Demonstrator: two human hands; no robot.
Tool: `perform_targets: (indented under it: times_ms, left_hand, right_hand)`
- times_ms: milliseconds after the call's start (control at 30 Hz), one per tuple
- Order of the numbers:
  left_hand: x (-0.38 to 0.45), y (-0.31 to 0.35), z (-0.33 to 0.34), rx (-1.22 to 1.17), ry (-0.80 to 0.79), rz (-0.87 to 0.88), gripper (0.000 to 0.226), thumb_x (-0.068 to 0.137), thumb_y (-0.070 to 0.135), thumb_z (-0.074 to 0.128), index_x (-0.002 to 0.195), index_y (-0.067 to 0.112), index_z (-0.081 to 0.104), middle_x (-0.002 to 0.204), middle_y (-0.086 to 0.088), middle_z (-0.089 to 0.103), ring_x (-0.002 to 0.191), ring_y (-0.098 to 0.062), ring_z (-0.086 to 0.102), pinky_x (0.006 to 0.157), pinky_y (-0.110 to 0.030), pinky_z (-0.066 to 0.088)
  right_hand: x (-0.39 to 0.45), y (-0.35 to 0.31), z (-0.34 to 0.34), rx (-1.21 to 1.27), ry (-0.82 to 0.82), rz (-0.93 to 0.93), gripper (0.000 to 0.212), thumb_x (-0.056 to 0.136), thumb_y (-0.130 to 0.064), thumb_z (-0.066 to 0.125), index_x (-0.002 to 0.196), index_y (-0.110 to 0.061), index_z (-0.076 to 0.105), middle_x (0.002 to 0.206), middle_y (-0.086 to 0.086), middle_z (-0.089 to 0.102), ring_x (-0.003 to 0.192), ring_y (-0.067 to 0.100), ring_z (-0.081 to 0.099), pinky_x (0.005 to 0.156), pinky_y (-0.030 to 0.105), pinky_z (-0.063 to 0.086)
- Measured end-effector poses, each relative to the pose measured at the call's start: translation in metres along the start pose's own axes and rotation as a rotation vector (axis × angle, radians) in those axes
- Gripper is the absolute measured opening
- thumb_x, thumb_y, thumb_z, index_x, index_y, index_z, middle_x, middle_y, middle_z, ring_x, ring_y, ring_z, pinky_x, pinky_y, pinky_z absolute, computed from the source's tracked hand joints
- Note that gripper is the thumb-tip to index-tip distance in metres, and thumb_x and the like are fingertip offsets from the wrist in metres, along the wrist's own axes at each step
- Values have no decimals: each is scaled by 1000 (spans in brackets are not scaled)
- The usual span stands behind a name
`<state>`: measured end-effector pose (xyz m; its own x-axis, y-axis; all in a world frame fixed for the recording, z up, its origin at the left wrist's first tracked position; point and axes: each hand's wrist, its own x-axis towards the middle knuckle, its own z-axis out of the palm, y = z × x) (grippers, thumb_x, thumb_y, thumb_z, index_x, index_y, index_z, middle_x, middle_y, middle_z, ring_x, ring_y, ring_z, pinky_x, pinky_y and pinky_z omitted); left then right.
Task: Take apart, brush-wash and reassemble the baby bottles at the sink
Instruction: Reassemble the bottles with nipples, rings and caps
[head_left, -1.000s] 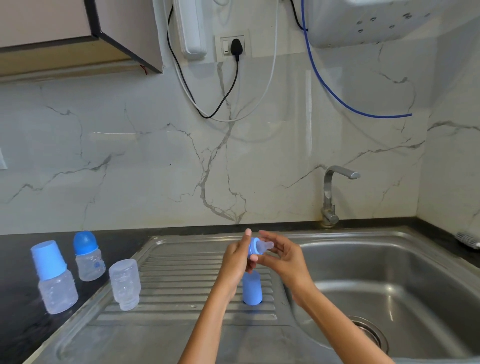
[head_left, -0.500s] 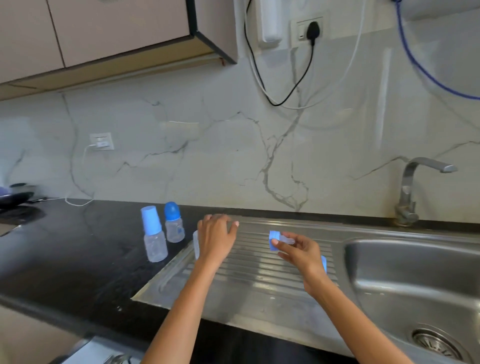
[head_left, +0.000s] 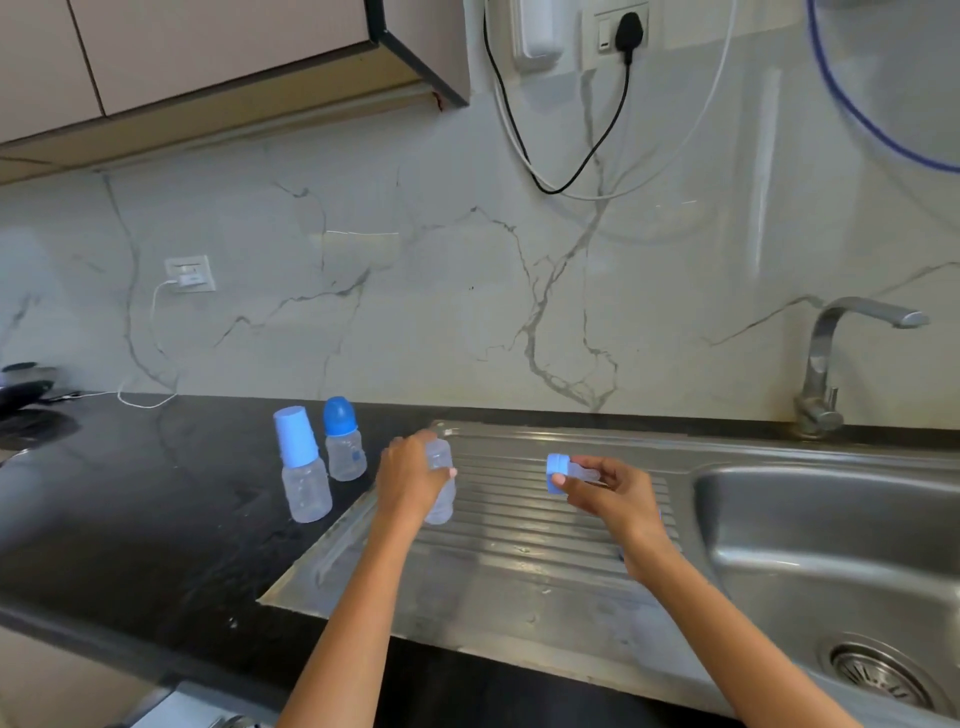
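My left hand (head_left: 410, 480) grips a clear bottle body (head_left: 440, 486) that stands upside down at the left end of the steel draining board (head_left: 519, 561). My right hand (head_left: 608, 491) pinches a blue screw ring with a clear teat (head_left: 566, 472), held sideways above the board's ribs. On the black counter (head_left: 156, 519) stand two assembled bottles: one with a tall light-blue cap (head_left: 301, 467) and, behind it, one with a round darker blue cap (head_left: 342, 441). A blue cap that stood on the board is hidden behind my right wrist.
The sink basin (head_left: 831, 545) with its drain (head_left: 878, 675) lies at the right, under a steel tap (head_left: 831, 364). Cables hang down the marble wall from a socket (head_left: 618, 31). A dark object (head_left: 26, 389) sits at the counter's far left.
The camera turned left. My left hand let go of the ring and teat, moved left and closed round the clear bottle body. My right hand kept the ring and teat.
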<state>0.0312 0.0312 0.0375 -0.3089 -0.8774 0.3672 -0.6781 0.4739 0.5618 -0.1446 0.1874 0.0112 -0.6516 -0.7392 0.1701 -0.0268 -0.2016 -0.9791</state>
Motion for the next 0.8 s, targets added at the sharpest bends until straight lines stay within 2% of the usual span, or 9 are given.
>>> perform_targets:
  times_ms: [67, 200, 300, 400, 533, 667, 800]
  left_hand:
    - [-1, 23, 2, -187, -4, 7, 49, 82, 22, 73, 128, 15, 57, 121, -6, 62, 109, -22, 58, 83, -26, 44]
    - [0, 80, 22, -475, 5, 32, 70, 69, 28, 84, 129, 15, 51, 113, -4, 61, 100, -17, 58, 76, -23, 42]
    - [-2, 122, 48, -717, -37, -14, 82, 61, 30, 89, 128, 15, 45, 104, -6, 61, 92, -16, 60, 67, -20, 44]
    - [-6, 150, 72, -812, -64, 4, 70, 61, 35, 89, 119, 18, 55, 97, 2, 62, 85, -9, 59, 64, -17, 43]
    - [-7, 158, 96, -952, -93, 3, 49, 61, 34, 89, 102, 17, 70, 96, 2, 71, 89, -13, 66, 68, -18, 48]
    - [-9, 157, 101, -1109, -153, -32, 41, 65, 21, 87, 101, 14, 69, 99, 0, 72, 93, -11, 67, 71, -16, 49]
    - [-14, 156, 99, -1129, -223, 1, 42, 69, 18, 84, 105, 14, 64, 103, -3, 71, 96, -12, 67, 70, -13, 49]
  right_hand:
    - [6, -11, -17, 14, 34, -57, 32, 75, -8, 81, 104, -11, 67, 95, 8, 69, 84, 23, 66, 70, 20, 56]
    - [20, -29, -71, -68, 109, -142, 32, 76, -14, 81, 106, -15, 69, 101, 4, 70, 95, 18, 65, 85, 33, 54]
    - [26, -31, -112, -136, 177, -167, 37, 78, -15, 79, 112, -16, 68, 106, 2, 70, 96, 13, 64, 81, 25, 50]
    - [30, -29, -137, -192, 210, -184, 36, 80, -13, 77, 115, -16, 68, 106, 1, 68, 90, 3, 62, 69, 11, 46]
    - [38, -19, -148, -280, 187, -188, 37, 76, -15, 81, 111, -20, 70, 105, -5, 68, 101, 9, 61, 70, 11, 45]
    - [41, -16, -148, -265, 171, -174, 37, 71, -10, 84, 106, -17, 72, 102, -6, 70, 93, -2, 62, 66, 7, 47]
    - [40, -18, -151, -194, 142, -173, 37, 72, -7, 82, 107, -15, 71, 104, -2, 70, 84, -9, 64, 65, 8, 49]
